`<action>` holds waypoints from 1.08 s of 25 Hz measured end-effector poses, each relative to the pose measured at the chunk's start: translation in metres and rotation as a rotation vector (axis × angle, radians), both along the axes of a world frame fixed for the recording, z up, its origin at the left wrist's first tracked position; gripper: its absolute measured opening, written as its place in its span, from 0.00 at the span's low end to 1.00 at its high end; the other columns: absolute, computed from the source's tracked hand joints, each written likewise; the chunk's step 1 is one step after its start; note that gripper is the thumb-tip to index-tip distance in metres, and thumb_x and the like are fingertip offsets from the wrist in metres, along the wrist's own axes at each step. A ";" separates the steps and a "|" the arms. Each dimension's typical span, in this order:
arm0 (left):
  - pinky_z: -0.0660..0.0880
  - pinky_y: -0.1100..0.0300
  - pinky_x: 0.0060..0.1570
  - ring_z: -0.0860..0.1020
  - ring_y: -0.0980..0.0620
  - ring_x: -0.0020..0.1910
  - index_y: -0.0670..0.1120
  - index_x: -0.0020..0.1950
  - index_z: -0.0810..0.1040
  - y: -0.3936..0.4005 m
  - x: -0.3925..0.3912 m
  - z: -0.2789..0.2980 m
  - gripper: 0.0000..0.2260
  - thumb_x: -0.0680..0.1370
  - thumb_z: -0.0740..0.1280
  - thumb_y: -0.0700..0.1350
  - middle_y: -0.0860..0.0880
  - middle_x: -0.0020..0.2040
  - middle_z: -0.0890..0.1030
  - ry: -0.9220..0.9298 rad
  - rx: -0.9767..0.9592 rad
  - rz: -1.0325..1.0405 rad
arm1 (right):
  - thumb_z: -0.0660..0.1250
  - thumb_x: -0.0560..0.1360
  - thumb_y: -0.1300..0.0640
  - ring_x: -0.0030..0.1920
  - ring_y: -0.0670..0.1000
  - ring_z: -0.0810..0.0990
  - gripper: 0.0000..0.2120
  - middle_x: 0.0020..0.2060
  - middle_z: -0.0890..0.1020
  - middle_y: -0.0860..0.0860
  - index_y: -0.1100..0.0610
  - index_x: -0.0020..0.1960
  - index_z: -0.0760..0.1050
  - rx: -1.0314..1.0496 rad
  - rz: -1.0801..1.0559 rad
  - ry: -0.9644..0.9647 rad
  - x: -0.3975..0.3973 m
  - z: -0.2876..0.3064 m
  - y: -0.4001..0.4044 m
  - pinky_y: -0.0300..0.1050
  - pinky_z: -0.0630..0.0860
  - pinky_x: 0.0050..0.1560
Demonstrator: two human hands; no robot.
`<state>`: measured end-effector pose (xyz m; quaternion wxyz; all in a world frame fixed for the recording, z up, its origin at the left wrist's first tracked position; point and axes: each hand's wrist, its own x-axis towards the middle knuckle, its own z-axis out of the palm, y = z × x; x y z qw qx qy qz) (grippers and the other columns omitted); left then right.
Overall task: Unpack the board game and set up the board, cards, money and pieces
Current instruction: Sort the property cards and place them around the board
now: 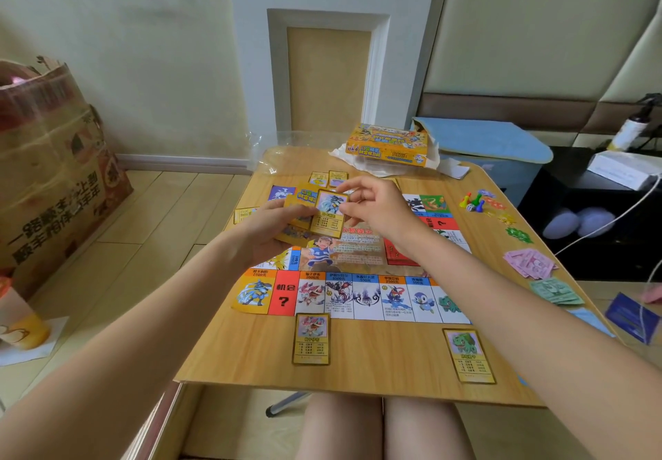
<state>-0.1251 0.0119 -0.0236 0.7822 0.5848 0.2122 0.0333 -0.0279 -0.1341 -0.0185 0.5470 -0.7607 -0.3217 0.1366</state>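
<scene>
Fingers [349, 197] of the right hand [376, 205] pinched one card [329, 213] off the deck [299, 208] gripped in the left hand [276, 226], above the board [358, 280] on the tabletop [376, 363], apparently to deal it beside its matching square.

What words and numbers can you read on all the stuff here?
"机会" and "?": red square on the game board.
"?": another red square at the board's right edge.
"2500元": above the yellow corner square.
"2000元": above the next picture square.
"一路" and more large characters: paper bag, rest unclear.
Cards, game box, the card in the right hand and money: too small or blurred.
</scene>
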 end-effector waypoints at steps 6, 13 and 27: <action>0.81 0.60 0.36 0.84 0.50 0.36 0.34 0.55 0.73 0.048 -0.025 -0.001 0.07 0.78 0.60 0.33 0.43 0.38 0.84 0.051 0.116 0.124 | 0.68 0.71 0.72 0.28 0.47 0.78 0.08 0.35 0.78 0.55 0.62 0.47 0.77 -0.102 0.089 0.248 -0.016 -0.019 0.021 0.36 0.79 0.32; 0.80 0.63 0.33 0.83 0.53 0.35 0.34 0.60 0.73 0.079 -0.063 -0.018 0.12 0.77 0.63 0.34 0.44 0.45 0.83 0.104 0.185 0.243 | 0.73 0.69 0.60 0.46 0.52 0.76 0.12 0.48 0.81 0.54 0.56 0.52 0.80 -0.451 0.140 -0.068 -0.077 -0.060 0.105 0.40 0.73 0.39; 0.81 0.61 0.39 0.83 0.51 0.37 0.40 0.52 0.77 0.069 -0.067 -0.027 0.07 0.77 0.65 0.41 0.44 0.42 0.84 0.115 0.073 0.016 | 0.71 0.72 0.59 0.35 0.47 0.76 0.16 0.38 0.78 0.53 0.64 0.57 0.74 -0.180 0.118 0.174 -0.051 -0.028 0.090 0.37 0.73 0.34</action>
